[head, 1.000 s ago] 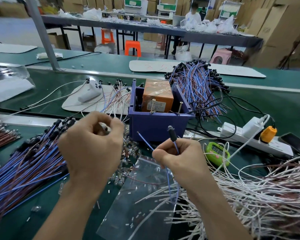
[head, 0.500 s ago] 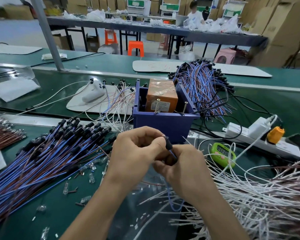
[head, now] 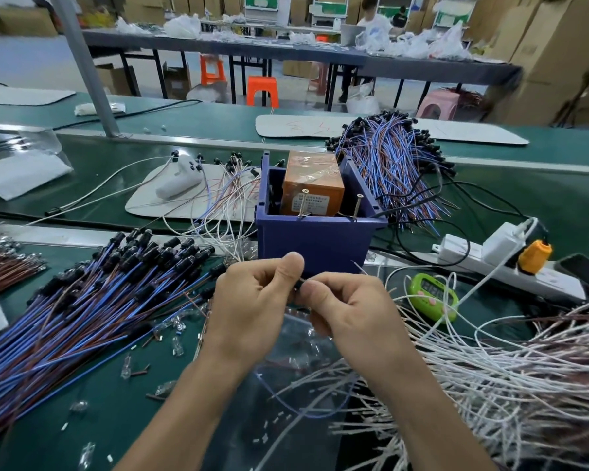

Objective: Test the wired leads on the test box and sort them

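Lying at the far left edge, a bundle of thin brown wires (head: 4, 266) is being stored apart from the rest, probably as a separate sort. Beside it, a broad heap of blue and brown leads with black caps (head: 82, 307) is being fanned across the green bench mat (head: 116, 419), caps toward the middle, so that one can be drawn off easily.

At centre, one thin blue lead with a black cap (head: 300, 287) is being pinched from both sides. The left hand (head: 249, 311) is being curled in, with thumb and forefinger closed at the cap. The right hand (head: 351, 311) is being closed on it from the other side, its fingertips meeting those of the left. The lead's tail is being allowed to droop in a loop over a clear plastic bag (head: 296, 368).

The lead is being held just in front of the purple plastic test box (head: 313, 243), seemingly so its ends can be raised to the two upright metal screws (head: 303, 202) on the front rim. What is being done to the cap cannot be made out, since the fingers are covering it.

Behind the box to the right, a second pile of blue and brown capped leads (head: 395, 164) is being collected, probably the finished ones. At the far right, a tangle of white wires (head: 507, 368) is being heaped beside a lime-green digital timer (head: 432, 294).
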Available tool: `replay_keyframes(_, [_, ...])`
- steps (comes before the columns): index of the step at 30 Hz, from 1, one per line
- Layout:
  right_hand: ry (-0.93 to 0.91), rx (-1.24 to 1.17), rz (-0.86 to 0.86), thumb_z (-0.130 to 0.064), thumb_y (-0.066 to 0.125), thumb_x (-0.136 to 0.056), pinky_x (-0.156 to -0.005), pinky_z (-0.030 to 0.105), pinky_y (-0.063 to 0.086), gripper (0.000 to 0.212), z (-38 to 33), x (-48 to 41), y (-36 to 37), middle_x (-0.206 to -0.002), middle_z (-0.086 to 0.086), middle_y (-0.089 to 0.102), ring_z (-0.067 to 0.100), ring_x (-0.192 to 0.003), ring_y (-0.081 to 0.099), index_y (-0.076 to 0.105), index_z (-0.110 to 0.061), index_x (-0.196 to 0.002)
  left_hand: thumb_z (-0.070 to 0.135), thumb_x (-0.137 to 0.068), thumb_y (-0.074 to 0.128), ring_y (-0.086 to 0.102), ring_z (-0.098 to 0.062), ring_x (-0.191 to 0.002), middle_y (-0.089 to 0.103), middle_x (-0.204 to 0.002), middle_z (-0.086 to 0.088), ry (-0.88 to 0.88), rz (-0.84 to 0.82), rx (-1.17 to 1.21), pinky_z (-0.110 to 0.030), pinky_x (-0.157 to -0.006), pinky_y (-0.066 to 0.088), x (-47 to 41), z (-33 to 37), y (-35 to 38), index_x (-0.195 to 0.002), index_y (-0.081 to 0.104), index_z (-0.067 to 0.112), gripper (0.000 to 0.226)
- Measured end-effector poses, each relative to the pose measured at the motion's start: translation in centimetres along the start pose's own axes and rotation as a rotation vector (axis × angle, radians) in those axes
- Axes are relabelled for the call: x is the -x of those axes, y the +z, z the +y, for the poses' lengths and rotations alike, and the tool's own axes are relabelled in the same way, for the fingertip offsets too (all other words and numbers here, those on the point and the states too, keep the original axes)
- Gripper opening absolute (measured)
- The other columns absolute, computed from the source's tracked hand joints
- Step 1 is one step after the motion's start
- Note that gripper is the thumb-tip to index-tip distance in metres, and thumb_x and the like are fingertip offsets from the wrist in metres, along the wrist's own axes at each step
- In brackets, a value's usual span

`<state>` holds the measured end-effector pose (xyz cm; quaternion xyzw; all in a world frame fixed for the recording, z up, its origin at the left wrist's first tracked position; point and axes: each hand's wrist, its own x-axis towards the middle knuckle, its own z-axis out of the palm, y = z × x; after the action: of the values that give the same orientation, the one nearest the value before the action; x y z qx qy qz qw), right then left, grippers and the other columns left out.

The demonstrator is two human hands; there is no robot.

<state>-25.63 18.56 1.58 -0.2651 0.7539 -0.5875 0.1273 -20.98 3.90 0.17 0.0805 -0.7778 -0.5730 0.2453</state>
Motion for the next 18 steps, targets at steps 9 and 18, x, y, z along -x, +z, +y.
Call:
replay_keyframes(9, [0.054, -0.206, -0.041, -0.02, 0.063, -0.1, -0.047, 0.01, 0.037, 0.023, 0.2, 0.1, -0.1, -0.052, -0.012, 0.058, 0.0, -0.043, 0.047, 0.08, -0.013, -0.086, 0.035, -0.102, 0.059, 0.04, -0.001, -0.041, 0.048, -0.044, 0.012, -0.188, -0.098, 0.27, -0.014, -0.045, 0.037, -0.5, -0.5, 0.8, -0.042, 0.057, 0.021, 0.062])
replay_keyframes(18, [0.072, 0.062, 0.007, -0.029, 0.07, -0.095, -0.044, 0.011, 0.035, 0.027, 0.2, 0.2, -0.3, -0.046, -0.014, 0.056, 0.0, -0.041, 0.046, 0.076, -0.035, -0.069, 0.047, -0.102, 0.058, 0.025, -0.009, -0.043, 0.031, -0.044, 0.012, -0.183, -0.115, -0.094, -0.023, -0.045, 0.025, -0.7, -1.5, -0.5, -0.047, 0.043, 0.02, 0.063])
